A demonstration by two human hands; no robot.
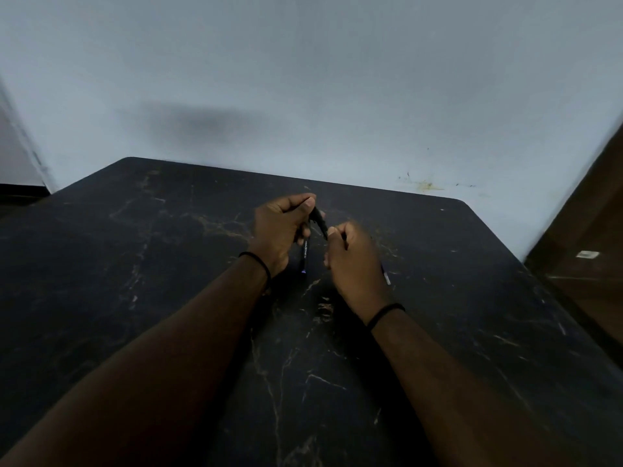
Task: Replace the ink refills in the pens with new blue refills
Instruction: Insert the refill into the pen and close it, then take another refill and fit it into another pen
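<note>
Both hands hover over the middle of a black marbled table [168,264]. My left hand [279,230] is closed around a black pen barrel [304,256] that hangs down from the fist, white lettering on its side and a bluish tip at the bottom. A short black pen part [319,221] slants between the two hands, held at the left fingertips and reaching to my right hand [354,261]. The right fingers are curled shut at its lower end. A thin pale piece, possibly a refill [386,276], shows just beyond the right hand's edge; whether it is held or lying on the table is unclear.
A pale wall [303,79] rises straight behind the table's far edge. A brown wooden door or panel [586,247] stands at the right. The light is dim. Both wrists wear thin black bands.
</note>
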